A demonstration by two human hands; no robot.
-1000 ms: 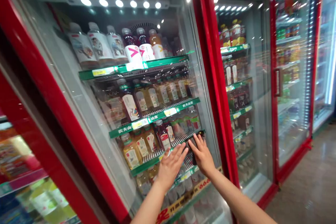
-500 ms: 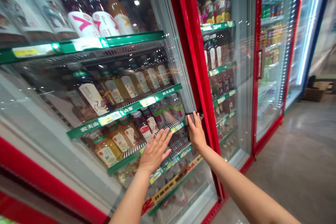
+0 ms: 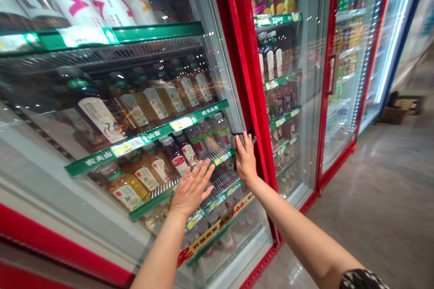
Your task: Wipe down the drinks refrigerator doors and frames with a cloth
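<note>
My left hand [image 3: 192, 187] lies nearest the glass door [image 3: 132, 230] of a red-framed drinks cooler, its fingers spread and nothing held. Whether the palm touches the glass, I cannot tell. My right hand [image 3: 245, 159] reaches the door's right edge, fingers stretched over a small dark grey piece [image 3: 233, 141] beside the red frame [image 3: 252, 113]. That piece is partly hidden by the fingers, and its kind does not show. Behind the glass, bottled drinks [image 3: 149, 174] stand on shelves with green edge strips [image 3: 149, 137].
A neighbouring cooler [image 3: 281, 95] with bottles stands to the right. Farther along, another red-framed door has an upright handle [image 3: 331, 74]. Grey floor [image 3: 366, 198] runs beside the coolers, and a cardboard box [image 3: 396, 114] sits at the far right.
The view has shifted slightly, so the cooler and both hands appear a little farther left and higher. Both hands keep nearly the same pose. A dark patterned sleeve now shows at the lower right.
</note>
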